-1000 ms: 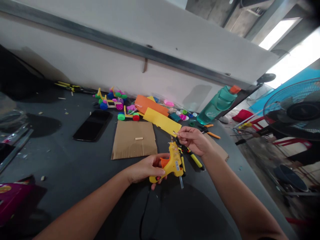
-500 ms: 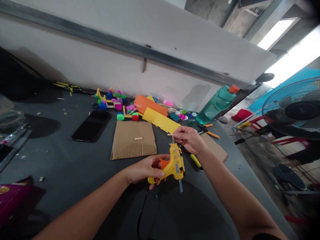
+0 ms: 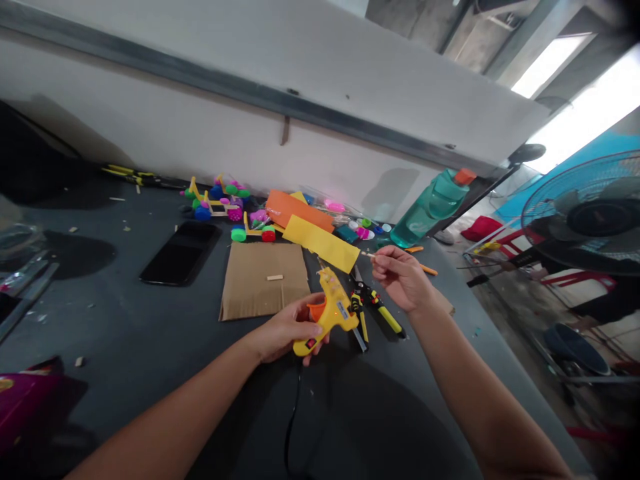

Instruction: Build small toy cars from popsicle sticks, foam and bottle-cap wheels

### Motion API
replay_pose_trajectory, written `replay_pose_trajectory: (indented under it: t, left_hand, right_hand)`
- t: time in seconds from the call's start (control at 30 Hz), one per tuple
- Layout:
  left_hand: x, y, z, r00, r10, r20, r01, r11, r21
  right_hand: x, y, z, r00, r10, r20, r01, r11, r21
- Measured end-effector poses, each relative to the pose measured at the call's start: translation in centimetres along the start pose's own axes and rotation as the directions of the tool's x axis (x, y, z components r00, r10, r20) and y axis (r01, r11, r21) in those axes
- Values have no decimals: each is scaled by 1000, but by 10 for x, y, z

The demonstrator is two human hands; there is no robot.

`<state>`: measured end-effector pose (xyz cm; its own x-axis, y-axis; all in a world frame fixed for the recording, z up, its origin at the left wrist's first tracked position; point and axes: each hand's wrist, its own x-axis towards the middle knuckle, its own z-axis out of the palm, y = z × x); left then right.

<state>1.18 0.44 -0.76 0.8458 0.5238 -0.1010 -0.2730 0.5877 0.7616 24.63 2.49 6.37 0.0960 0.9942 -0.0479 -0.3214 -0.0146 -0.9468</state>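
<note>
A: Where does the table [image 3: 150,333] end?

B: At the back it meets the wall. Its right edge runs on a slant from the bottle [image 3: 425,207] down to the lower right of the frame, and the fan [image 3: 590,220] stands beyond it.

A: Where is there room?

B: Bare top shows in the lower centre and on the left, below the phone [image 3: 180,252]. The back strip in the upper centre is crowded with coloured bits. Only the cord [image 3: 293,413] crosses the lower centre.

A: And the glue gun [image 3: 327,313]?

B: Centre frame, just right of the cardboard [image 3: 263,280]. The left hand [image 3: 283,330] is wrapped around its grip, with fingers curled by the orange trigger. The barrel's long axis runs from lower right to upper left, and the nozzle aims up-left, towards the yellow sheet [image 3: 320,243].

A: The other hand?

B: The right hand [image 3: 400,277] is right of the glue gun and apart from it. Its thumb and forefinger pinch a thin stick [image 3: 367,255]. The stick lies nearly level, and its free end points left, near the sheet's corner. Pliers [image 3: 380,310] lie on the table below that hand.
</note>
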Motion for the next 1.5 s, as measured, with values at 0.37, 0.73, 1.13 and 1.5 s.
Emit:
replay_pose_trajectory:
  t: [0.37,0.73,1.13,1.5]
  left_hand:
    - [0,-3,0,992,25,-123,-23,1000,20]
    - [0,-2,-1,989,15,-149,-7,998,60]
    - [-1,-2,1,994,17,-108,-10,998,68]
    - [-2,-1,1,993,-1,-117,7,999,54]
  right_hand:
    - [-23,-12,-100,919,-179,-351,143,982,-126]
    - [-13,25,-156,784,-461,-417,-111,556,-824]
    - [-3,53,-156,801,-494,-338,-216,289,-933]
    - [-5,53,-158,737,-565,-370,-230,306,-924]
